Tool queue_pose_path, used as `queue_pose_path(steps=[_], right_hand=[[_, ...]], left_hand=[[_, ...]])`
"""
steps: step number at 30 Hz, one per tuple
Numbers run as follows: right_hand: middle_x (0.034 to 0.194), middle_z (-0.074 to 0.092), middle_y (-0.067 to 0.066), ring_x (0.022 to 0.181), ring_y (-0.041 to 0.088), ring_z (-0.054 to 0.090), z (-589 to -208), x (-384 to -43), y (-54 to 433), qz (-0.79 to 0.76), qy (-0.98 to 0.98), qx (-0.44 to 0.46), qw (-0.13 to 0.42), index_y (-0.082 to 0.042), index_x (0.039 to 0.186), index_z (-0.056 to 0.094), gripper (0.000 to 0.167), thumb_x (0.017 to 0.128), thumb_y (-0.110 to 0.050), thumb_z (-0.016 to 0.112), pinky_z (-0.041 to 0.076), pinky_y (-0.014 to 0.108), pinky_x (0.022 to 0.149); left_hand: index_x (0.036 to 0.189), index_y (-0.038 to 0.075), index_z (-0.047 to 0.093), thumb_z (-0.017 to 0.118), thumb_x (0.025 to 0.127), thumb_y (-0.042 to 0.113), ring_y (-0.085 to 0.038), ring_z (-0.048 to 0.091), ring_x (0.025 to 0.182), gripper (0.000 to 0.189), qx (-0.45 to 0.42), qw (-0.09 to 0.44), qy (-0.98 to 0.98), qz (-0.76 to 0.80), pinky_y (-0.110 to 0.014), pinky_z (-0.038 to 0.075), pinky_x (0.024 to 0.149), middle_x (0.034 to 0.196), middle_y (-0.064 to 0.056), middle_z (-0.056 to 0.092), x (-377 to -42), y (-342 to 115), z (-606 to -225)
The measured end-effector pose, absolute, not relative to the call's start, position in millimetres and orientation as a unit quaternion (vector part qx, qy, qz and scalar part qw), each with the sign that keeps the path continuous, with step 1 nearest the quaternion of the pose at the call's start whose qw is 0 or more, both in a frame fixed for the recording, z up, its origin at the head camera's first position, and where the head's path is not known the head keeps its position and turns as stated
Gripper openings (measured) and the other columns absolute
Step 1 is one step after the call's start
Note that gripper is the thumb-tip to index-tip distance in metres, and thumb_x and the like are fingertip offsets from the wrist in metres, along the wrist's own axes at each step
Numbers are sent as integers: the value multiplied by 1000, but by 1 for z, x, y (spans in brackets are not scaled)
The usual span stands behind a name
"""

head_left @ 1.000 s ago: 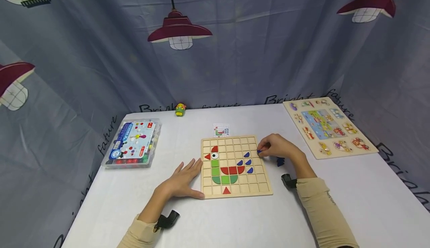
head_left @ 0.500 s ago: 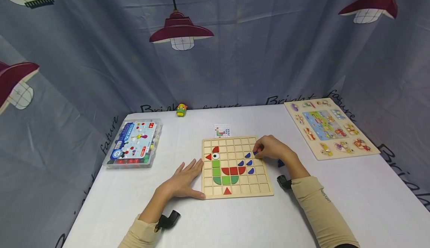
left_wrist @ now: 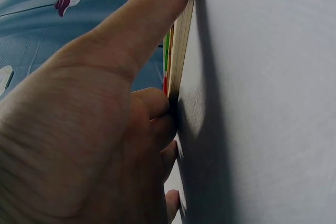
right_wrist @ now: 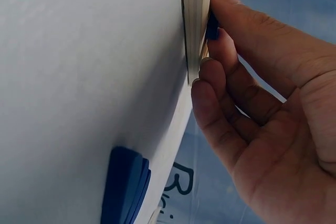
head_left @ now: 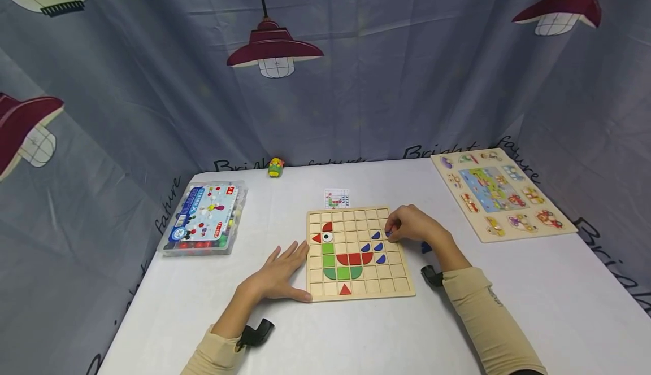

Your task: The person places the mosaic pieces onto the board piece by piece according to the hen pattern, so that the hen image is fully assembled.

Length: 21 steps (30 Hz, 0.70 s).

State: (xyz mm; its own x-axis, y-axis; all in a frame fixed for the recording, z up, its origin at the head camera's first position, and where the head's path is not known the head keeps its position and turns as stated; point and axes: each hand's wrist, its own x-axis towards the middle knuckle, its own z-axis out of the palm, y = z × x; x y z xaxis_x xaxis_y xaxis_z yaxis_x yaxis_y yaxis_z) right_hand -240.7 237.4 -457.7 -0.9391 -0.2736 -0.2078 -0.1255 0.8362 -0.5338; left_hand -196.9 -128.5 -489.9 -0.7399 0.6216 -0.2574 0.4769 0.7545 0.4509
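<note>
A wooden grid board (head_left: 386,286) lies mid-table, with red, green and blue flat pieces and an eye piece (head_left: 328,237) forming a bird-like figure. Several blue segment-shaped pieces (head_left: 378,247) sit in its right-hand cells. My right hand (head_left: 416,223) pinches one more blue piece (right_wrist: 212,26) between thumb and finger, low over the upper right cells. Beside the board's left edge my left hand (head_left: 277,276) rests with fingers spread, thumb and fingertips touching that edge. A small stack of blue pieces (right_wrist: 125,184) stands on the table, partly hidden by my right wrist in the head view.
Behind the board lies a small pattern card (head_left: 337,198). A clear plastic box (head_left: 205,217) of coloured parts stands at left. At right is a wooden picture puzzle (head_left: 470,225), and a small toy figure (head_left: 275,167) stands at the table's back edge.
My right hand has moved left from beside the board's right edge to over its right-hand cells, with the blue piece in it. My left hand keeps its place at the board.
</note>
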Motion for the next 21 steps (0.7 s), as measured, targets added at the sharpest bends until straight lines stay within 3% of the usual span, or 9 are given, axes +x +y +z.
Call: queue_pose_path(steps=[21], right_hand=[[72,64,-1,67,12,54,-459,-243,235,-254,951,-107,141,-9,82,73,15,71,-6,83,45,24,61]], left_hand=[[156,10,18,75,71,63,-25,8,154,116,299,201,915,184,-54,3,124,165,-3,15,-196,-128,-488]])
